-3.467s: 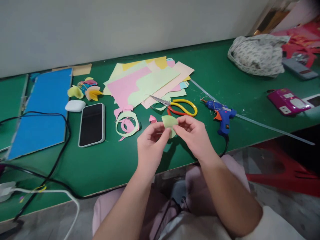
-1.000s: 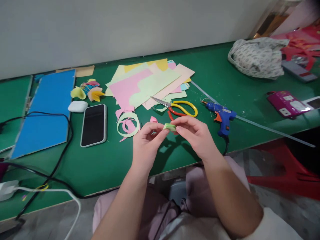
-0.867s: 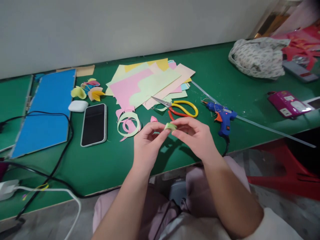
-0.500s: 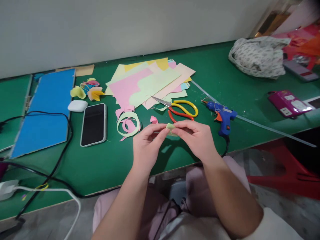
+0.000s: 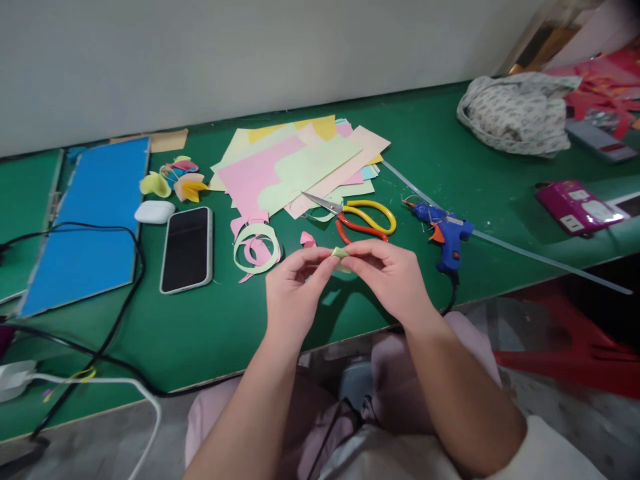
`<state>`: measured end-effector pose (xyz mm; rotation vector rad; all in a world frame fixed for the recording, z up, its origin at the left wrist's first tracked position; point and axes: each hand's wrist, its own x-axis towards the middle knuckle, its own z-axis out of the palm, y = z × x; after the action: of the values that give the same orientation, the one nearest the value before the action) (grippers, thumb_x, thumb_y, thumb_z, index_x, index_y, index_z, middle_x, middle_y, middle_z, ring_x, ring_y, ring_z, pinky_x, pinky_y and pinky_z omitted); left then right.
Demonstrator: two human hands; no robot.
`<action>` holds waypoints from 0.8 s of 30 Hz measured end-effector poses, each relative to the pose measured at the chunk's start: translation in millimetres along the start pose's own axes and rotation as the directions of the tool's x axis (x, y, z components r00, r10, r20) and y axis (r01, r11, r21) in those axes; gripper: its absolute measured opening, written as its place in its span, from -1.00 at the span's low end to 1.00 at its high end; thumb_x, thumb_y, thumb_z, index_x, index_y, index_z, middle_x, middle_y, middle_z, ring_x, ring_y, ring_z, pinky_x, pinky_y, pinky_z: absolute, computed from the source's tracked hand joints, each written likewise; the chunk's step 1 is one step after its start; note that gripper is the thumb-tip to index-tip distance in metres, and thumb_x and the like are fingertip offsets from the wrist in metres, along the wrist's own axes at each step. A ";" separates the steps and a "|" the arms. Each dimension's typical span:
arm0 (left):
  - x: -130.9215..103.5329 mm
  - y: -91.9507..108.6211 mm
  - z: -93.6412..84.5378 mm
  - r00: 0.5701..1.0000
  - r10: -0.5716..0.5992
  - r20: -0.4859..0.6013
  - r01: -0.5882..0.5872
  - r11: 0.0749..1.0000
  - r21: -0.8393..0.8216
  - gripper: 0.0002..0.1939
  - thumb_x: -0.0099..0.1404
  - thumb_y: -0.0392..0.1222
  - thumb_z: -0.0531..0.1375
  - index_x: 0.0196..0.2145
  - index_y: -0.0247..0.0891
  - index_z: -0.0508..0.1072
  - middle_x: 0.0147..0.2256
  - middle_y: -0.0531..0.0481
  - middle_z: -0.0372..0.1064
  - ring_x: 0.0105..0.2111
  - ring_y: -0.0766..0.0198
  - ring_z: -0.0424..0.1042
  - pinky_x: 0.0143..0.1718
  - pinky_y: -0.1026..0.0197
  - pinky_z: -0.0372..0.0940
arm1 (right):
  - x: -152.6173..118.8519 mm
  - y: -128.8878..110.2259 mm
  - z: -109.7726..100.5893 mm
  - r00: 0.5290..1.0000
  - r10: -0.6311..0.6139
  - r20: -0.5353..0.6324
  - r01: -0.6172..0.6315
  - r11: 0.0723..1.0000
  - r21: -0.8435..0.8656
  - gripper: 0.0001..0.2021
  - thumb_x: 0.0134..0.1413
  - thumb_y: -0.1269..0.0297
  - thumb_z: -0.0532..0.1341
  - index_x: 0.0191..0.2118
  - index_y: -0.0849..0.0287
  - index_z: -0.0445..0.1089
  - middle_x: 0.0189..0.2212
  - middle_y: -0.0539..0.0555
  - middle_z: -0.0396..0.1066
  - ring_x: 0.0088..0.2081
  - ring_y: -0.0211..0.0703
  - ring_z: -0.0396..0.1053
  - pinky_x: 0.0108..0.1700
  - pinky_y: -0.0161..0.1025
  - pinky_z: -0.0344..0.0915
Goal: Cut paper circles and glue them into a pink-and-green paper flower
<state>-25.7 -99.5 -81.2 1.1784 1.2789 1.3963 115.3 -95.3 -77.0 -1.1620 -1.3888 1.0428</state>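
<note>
Since 3.5 s ago the light green paper piece [image 5: 339, 253] has gone from a flat, open disc shape to a small folded wad; both hands have closed in on it and sit at about the same spot above the table.

Left hand [image 5: 293, 293] and right hand [image 5: 395, 280] meet fingertip to fingertip, both pinched shut on the paper piece. Only a sliver of it shows between the thumbs and forefingers, at the tips, not in either palm. It is held in the air just on the near side of the scissors [image 5: 357, 217], not touching the green table [image 5: 210, 327].

Room around the grip, relative to the scissors:
- left of them: small pink scrap [image 5: 307, 239], then curled green and pink offcut rings [image 5: 256, 247], then phone [image 5: 187, 249]
- right of them: blue glue gun [image 5: 443, 233], its cord running off the near table edge close to the right wrist
- beyond them: stack of coloured paper sheets [image 5: 295, 167]
- nearer than them: bare table strip under the hands, then the table's front edge directly below the wrists, lap beyond it.

Black cable [image 5: 115, 320] lies well to the left of the scissors.
</note>
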 end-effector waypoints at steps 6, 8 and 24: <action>-0.3 -0.8 -0.6 1.000 0.000 0.011 0.000 1.000 -0.010 -0.87 0.07 -0.16 0.36 -0.40 -0.24 0.56 -0.42 0.03 0.52 -0.44 0.35 0.48 -0.37 0.33 0.40 | 0.1 1.1 0.1 1.000 -0.003 0.008 0.003 0.999 0.038 -0.90 0.01 0.31 0.33 -0.28 0.05 0.50 -0.31 -0.04 0.55 -0.29 -0.24 0.50 -0.19 -0.29 0.46; -0.5 -1.2 -0.6 1.000 0.001 0.019 0.000 1.000 -0.016 -0.88 0.07 -0.17 0.36 -0.40 -0.23 0.56 -0.42 0.03 0.51 -0.43 0.35 0.47 -0.38 0.34 0.40 | 0.6 1.9 -0.2 1.000 -0.031 -0.004 0.031 0.999 0.015 -0.95 0.02 0.32 0.31 -0.33 0.06 0.50 -0.35 -0.05 0.54 -0.31 -0.25 0.49 -0.21 -0.31 0.45; -1.0 -1.5 2.3 1.000 0.022 0.002 -0.022 0.993 -0.115 -0.96 0.11 -0.26 0.33 -0.41 -0.21 0.56 -0.42 0.06 0.50 -0.42 0.38 0.44 -0.36 0.35 0.34 | 0.9 -1.2 1.4 0.991 0.039 0.126 -0.040 0.999 0.003 -0.96 0.03 0.30 0.30 -0.40 0.08 0.43 -0.44 -0.10 0.50 -0.37 -0.27 0.47 -0.27 -0.34 0.41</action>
<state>-23.2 -100.0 -82.7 1.1191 1.1700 1.4635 113.7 -94.6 -75.8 -1.1403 -1.4651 1.1639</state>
